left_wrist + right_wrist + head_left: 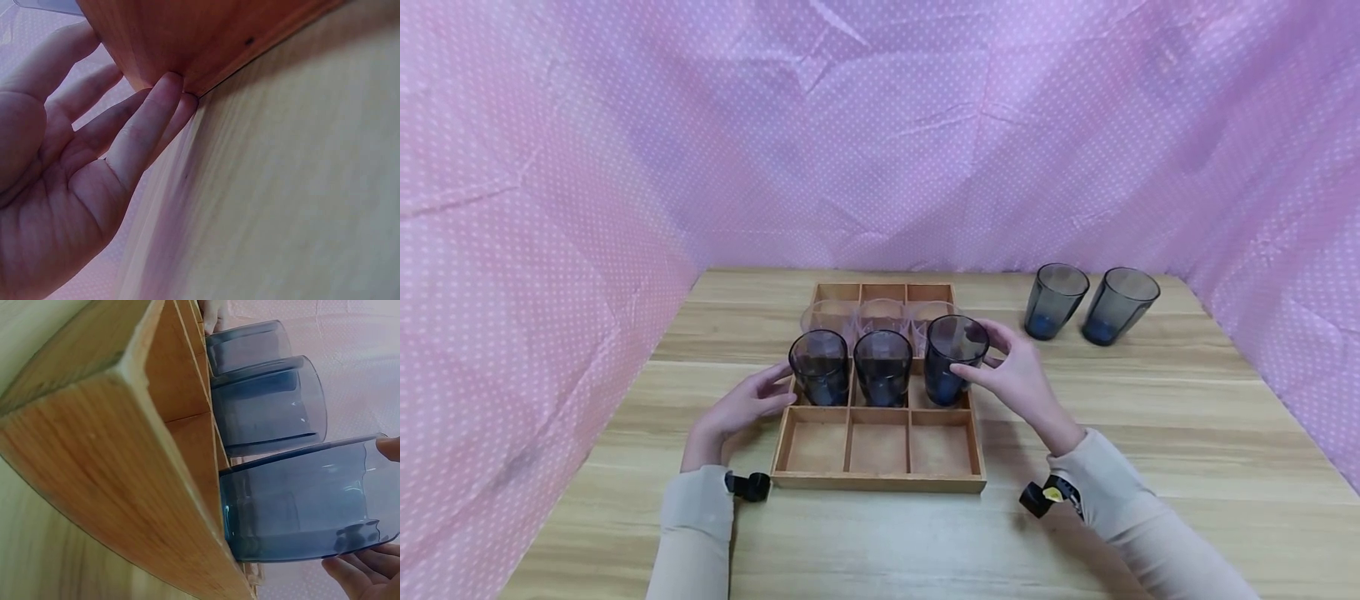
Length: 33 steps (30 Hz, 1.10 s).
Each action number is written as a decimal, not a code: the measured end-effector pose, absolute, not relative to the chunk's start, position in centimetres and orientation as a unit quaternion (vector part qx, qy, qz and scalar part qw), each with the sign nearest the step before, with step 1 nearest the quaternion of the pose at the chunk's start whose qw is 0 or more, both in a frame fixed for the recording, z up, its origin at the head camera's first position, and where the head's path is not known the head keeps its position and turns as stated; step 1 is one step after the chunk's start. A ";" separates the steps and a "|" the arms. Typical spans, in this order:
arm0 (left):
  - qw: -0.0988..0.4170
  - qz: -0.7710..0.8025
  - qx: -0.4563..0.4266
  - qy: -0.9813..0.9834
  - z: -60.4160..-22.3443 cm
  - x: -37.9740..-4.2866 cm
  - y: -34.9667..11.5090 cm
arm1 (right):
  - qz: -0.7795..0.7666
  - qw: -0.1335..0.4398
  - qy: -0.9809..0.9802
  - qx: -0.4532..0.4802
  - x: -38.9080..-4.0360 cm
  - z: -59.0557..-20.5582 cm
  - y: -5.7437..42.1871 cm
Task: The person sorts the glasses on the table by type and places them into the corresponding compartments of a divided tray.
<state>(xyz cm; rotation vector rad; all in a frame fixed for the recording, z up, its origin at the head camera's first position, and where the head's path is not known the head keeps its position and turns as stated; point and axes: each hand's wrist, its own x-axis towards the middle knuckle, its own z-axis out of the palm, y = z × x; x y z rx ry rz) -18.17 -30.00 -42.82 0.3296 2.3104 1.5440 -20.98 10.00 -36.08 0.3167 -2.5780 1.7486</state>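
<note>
My right hand point(1018, 375) grips a dark blue-grey drinking glass point(951, 367) between thumb and fingers, over the right compartment of a wooden divided tray point(880, 482). In the right wrist view, the base of this held glass point(294, 506) is at the level of the tray's top edge. Two similar glasses stand upright in the same row, a left glass point(820, 371) and a middle glass point(883, 371). My left hand point(747, 410) touches the tray's left side. Its fingertips point(167, 84) rest against the wooden wall in the left wrist view.
Several clear glasses point(882, 315) stand in a row behind the dark ones, partly hidden by them. Two more dark glasses, a nearer-left one point(1054, 304) and a right one point(1120, 308), stand at the table's point(1150, 417) back right. Pink dotted cloth point(880, 167) surrounds the table.
</note>
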 end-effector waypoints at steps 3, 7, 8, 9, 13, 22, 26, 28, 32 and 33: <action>0.170 0.543 0.115 0.814 -42.7 -18.1 -29.8 | 0.559 -0.004 -0.823 0.098 -20.9 -36.3 9.9; 0.170 0.547 0.111 0.812 -42.7 -18.0 -29.7 | 0.554 -0.018 -0.827 0.093 -20.9 -36.7 9.8; 0.171 0.549 0.110 0.811 -42.7 -18.0 -29.8 | 0.553 -0.020 -0.828 0.092 -21.0 -36.9 9.7; 0.171 0.551 0.109 0.809 -42.7 -18.0 -29.8 | 0.550 -0.022 -0.830 0.092 -21.0 -37.0 9.7; 0.172 0.557 0.102 0.806 -42.7 -18.0 -29.8 | 0.540 -0.025 -0.836 0.092 -21.1 -37.2 9.5; 0.168 0.551 0.108 0.810 -42.5 -18.0 -29.8 | 0.537 -0.032 -0.838 0.089 -20.8 -37.3 9.3; 0.169 0.551 0.106 0.810 -42.5 -17.9 -29.9 | 0.536 -0.034 -0.839 0.087 -20.8 -37.4 9.4; 0.169 0.551 0.107 0.810 -42.5 -17.9 -29.9 | 0.536 -0.036 -0.839 0.087 -20.8 -37.4 9.4; 0.171 0.552 0.108 0.809 -42.6 -18.0 -30.0 | 0.537 -0.039 -0.838 0.088 -20.8 -37.4 9.4; 0.171 0.552 0.108 0.809 -42.6 -18.0 -30.0 | 0.536 -0.040 -0.839 0.089 -20.8 -37.4 9.4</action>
